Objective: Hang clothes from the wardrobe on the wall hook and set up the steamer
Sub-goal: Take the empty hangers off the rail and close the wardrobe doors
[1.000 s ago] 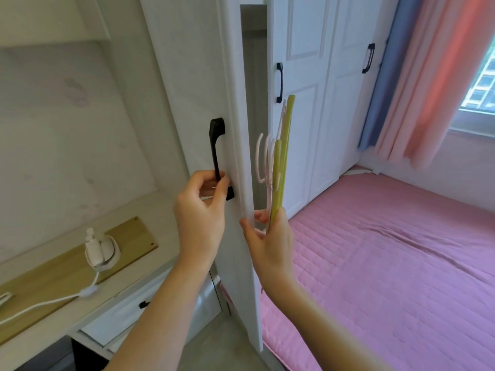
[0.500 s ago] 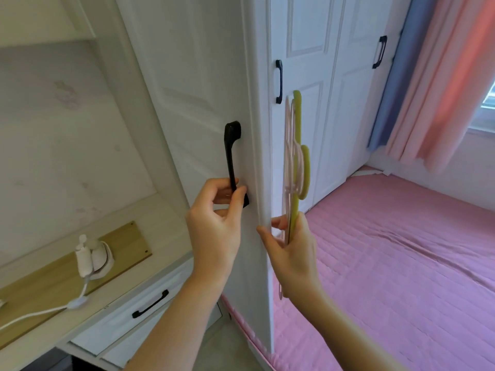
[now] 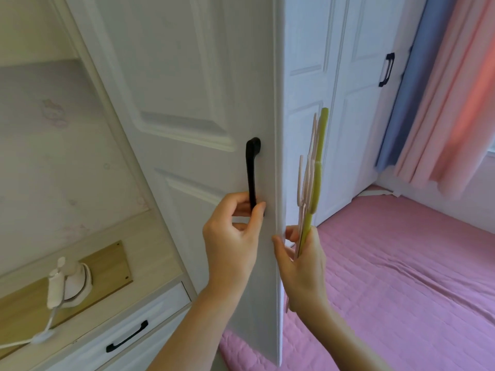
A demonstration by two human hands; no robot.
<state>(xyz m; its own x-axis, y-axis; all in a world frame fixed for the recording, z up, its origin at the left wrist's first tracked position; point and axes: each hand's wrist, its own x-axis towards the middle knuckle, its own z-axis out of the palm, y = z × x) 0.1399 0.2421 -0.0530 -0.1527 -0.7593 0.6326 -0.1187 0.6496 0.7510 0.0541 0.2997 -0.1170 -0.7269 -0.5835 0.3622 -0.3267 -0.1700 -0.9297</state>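
A white wardrobe door (image 3: 187, 97) fills the middle of the view, seen edge-on at its right side. My left hand (image 3: 233, 236) grips the lower end of its black handle (image 3: 252, 172). My right hand (image 3: 301, 261) holds a bunch of empty hangers (image 3: 312, 180), pale pink ones and a yellow-green one, upright just right of the door's edge, with its thumb against that edge. The wardrobe's inside is hidden behind the door. No clothes, wall hook or steamer can be made out.
A desk (image 3: 150, 231) with a wooden panel stands at lower left, bearing a small white device (image 3: 68, 282) with a cord. Below it is a white drawer with a black pull (image 3: 127, 336). A pink bed (image 3: 401, 277) lies right; more wardrobe doors (image 3: 356, 103) and curtains (image 3: 442, 89) stand behind.
The door has swung further across the opening, so the dark gap into the wardrobe is no longer seen. Both hands moved right with it, still on handle and hangers.
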